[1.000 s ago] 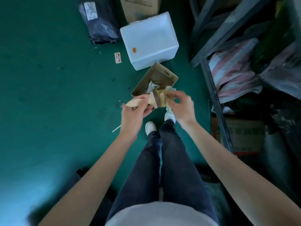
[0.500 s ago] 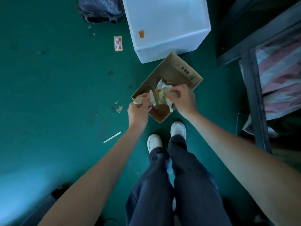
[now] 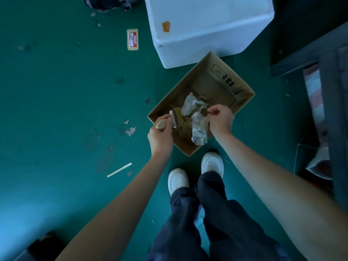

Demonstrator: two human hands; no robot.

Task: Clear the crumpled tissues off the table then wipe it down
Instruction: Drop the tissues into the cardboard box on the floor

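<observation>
Over the cardboard box (image 3: 205, 80) of crumpled tissues (image 3: 198, 127) — left hand (image 3: 160, 136) holds a brush (image 3: 174, 119); right hand's (image 3: 220, 119) grip is curled, empty.

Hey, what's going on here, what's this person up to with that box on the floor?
A person stands over an open cardboard box on the green floor. Their left hand grips a small brush by its handle above the box. The right hand is curled over crumpled tissues lying inside; whether it pinches anything is unclear.

White foam box (image 3: 207, 25) crowds the cardboard box (image 3: 233, 81).
</observation>
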